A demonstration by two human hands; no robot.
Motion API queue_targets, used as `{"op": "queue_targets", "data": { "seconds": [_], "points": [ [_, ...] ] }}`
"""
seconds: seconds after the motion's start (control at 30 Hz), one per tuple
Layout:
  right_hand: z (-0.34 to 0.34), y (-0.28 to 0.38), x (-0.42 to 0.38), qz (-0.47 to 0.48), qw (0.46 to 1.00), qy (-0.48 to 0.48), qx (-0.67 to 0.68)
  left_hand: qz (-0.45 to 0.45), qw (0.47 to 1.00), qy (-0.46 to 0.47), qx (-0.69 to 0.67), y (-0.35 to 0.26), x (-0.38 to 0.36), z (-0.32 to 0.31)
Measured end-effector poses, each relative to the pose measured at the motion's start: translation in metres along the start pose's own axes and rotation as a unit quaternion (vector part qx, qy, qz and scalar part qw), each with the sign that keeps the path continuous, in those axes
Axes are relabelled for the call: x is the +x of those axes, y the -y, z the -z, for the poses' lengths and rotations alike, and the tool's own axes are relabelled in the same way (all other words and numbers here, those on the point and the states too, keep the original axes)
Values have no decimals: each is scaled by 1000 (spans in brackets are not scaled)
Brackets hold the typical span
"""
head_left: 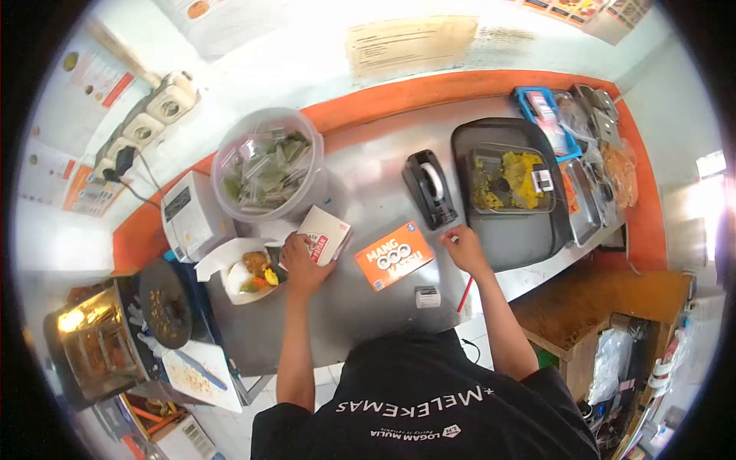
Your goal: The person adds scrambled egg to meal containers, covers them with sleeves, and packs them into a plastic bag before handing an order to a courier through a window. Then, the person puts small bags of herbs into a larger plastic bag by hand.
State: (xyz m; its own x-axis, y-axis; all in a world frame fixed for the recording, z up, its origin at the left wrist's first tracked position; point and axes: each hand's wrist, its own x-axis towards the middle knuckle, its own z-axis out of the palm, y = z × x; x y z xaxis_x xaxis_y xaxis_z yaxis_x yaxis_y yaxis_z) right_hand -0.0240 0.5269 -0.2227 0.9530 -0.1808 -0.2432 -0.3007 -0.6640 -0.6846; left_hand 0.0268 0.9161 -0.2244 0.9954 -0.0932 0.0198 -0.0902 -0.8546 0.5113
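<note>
My left hand (307, 262) is on a white cardboard food box (331, 227) with red print, its fingers and thumb around the near edge. My right hand (464, 248) is raised over the counter just in front of a black tape dispenser (429, 192). Its fingers are pinched together; what they may hold is too small to tell. Between my hands lies an orange printed box (394, 257). Left of my left hand stands an open white food box (244, 297) with rice, a browned piece of food and yellow and green bits.
A clear tub (222, 180) of small green-filled bags stands behind, beside a white device (195, 218). At right, a black tray (529, 238) carries a container of yellow food (521, 172). A blue basket (571, 146) sits farther back. A knife (201, 369) lies on a board at lower left.
</note>
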Motion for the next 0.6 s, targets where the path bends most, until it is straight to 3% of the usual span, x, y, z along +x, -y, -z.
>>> {"op": "queue_targets", "data": {
  "seconds": [0.07, 0.13, 0.23, 0.33, 0.5, 0.6],
  "points": [
    [-5, 41, -24, 14, 987, 87, 134, 28, 999, -30, -2, -21, -16, 15],
    [-25, 75, -40, 66, 961, 130, 234, -11, 996, -82, -18, -39, -28, 13],
    [-54, 111, -47, 86, 944, 148, 282, -22, 993, -101, -63, -85, -39, 9],
    [-52, 129, -45, 68, 985, 92, 131, 3, 993, -61, -100, -122, -45, 9],
    [-25, 114, -57, -28, 965, 126, 226, 18, 978, 27, -206, -134, -43, 4],
    [-22, 75, -66, 33, 979, 51, 193, -15, 970, 78, -231, -135, -39, 0]
  ]
}}
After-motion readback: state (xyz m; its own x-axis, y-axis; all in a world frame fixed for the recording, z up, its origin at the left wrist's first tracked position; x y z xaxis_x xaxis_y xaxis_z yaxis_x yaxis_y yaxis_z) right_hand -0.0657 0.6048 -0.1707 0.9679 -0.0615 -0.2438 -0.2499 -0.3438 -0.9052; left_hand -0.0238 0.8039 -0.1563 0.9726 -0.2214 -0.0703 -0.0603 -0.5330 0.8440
